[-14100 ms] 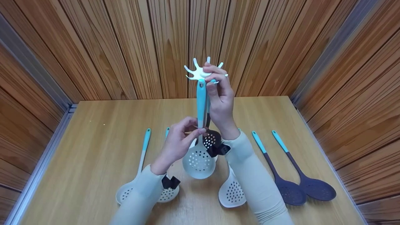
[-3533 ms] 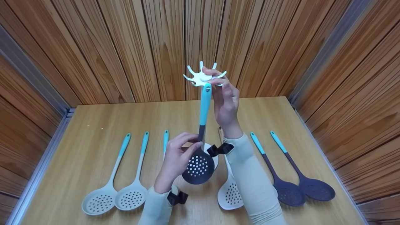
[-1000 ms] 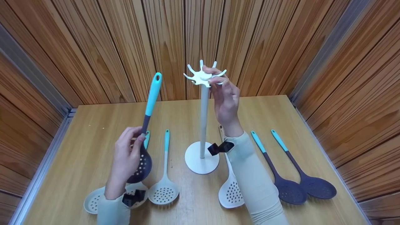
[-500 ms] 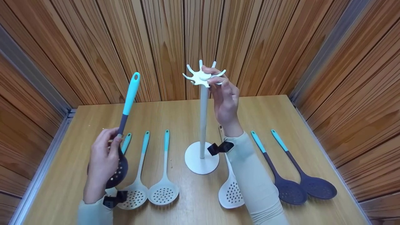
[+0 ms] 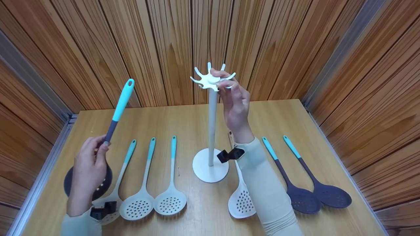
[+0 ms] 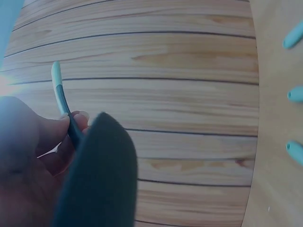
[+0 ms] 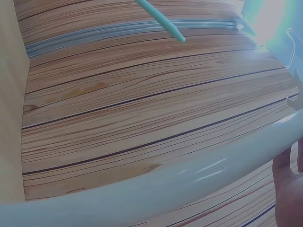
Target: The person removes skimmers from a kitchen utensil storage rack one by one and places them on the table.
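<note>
My left hand (image 5: pixel 88 168) pinches a dark skimmer (image 5: pixel 121 103) by the neck below its turquoise handle, at the far left of the table. The handle leans up and right, and the hand partly hides the perforated bowl. In the left wrist view the bowl is a large dark blur (image 6: pixel 102 175) close to the camera. My right hand (image 5: pixel 237 109) grips the hooked top of a white utensil stand (image 5: pixel 212 127), fingers over its hub. No utensil hangs on the visible hooks. The stand's pole (image 7: pixel 189 175) crosses the right wrist view.
Three pale skimmers lie side by side on the left: an outer one (image 5: pixel 123 172), a middle one (image 5: pixel 137 206) and an inner one (image 5: pixel 170 201). Right of the stand lie a white perforated turner (image 5: pixel 241 203) and two dark skimmers (image 5: pixel 305 200). Wooden panels (image 5: pixel 151 52) wall the table.
My left hand, earlier holding a pale skimmer at the stand, then took the dark one from there and carried it to the far left. The pale one now lies on the table. Right hand stayed.
</note>
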A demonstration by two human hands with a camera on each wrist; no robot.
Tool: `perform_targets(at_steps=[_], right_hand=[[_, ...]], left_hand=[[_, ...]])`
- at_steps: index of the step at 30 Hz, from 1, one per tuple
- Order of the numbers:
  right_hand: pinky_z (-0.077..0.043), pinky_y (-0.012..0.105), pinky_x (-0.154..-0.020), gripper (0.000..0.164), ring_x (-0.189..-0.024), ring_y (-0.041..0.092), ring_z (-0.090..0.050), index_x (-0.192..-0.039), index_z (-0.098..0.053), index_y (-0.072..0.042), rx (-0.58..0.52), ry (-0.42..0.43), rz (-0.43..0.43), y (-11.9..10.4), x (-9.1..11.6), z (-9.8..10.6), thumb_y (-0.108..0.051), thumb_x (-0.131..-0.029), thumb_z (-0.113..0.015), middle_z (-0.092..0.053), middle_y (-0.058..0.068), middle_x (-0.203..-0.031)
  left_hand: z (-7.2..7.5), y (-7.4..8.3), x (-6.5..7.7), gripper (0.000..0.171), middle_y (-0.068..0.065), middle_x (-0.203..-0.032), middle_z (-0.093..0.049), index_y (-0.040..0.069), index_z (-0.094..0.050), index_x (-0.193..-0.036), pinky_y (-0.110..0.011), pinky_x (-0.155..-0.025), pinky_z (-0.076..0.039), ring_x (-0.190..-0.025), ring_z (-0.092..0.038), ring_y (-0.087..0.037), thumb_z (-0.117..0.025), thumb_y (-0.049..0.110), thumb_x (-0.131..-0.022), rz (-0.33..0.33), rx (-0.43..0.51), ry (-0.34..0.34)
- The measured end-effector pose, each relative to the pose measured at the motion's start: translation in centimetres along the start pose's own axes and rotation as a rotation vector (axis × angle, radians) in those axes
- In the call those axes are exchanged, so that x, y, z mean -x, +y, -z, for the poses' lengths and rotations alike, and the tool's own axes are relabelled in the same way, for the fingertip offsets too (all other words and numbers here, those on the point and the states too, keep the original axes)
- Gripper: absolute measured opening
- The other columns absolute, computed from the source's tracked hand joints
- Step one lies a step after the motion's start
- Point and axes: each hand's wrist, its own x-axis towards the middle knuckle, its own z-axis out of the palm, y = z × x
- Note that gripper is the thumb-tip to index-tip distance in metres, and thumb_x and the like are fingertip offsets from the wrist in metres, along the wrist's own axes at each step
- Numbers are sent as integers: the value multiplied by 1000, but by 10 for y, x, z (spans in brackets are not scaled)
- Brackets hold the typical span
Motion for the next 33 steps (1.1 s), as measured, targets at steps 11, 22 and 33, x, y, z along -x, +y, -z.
perform_targets(at_steps=[11, 22, 33], right_hand=[[-34, 57, -109, 35, -131, 39, -47, -99, -75, -22, -7, -1, 10, 0, -1, -2, -49, -99, -53, -66, 2, -124], [-34, 56, -109, 36, -131, 38, -48, -98, -74, -21, -14, -4, 1, -4, 0, -3, -49, -100, -52, -67, 3, -123], [-36, 55, -107, 35, -131, 39, -47, -100, -74, -20, -6, -13, 15, -2, 0, -3, -49, -99, -53, -66, 3, -123]], left_hand=[[30, -29, 0, 32, -15, -105, -57, -4, -56, -129, -18, -64, -40, -91, -52, -25, -44, 15, -107, 97, -113, -60], [29, -62, 10, 28, -16, -100, -56, -6, -58, -124, -32, -62, -41, -84, -52, -29, -48, 13, -105, 135, -206, -128], [34, -97, 22, 32, -20, -107, -57, -7, -55, -130, -35, -65, -43, -90, -53, -33, -48, 13, -105, 232, -216, -189]])
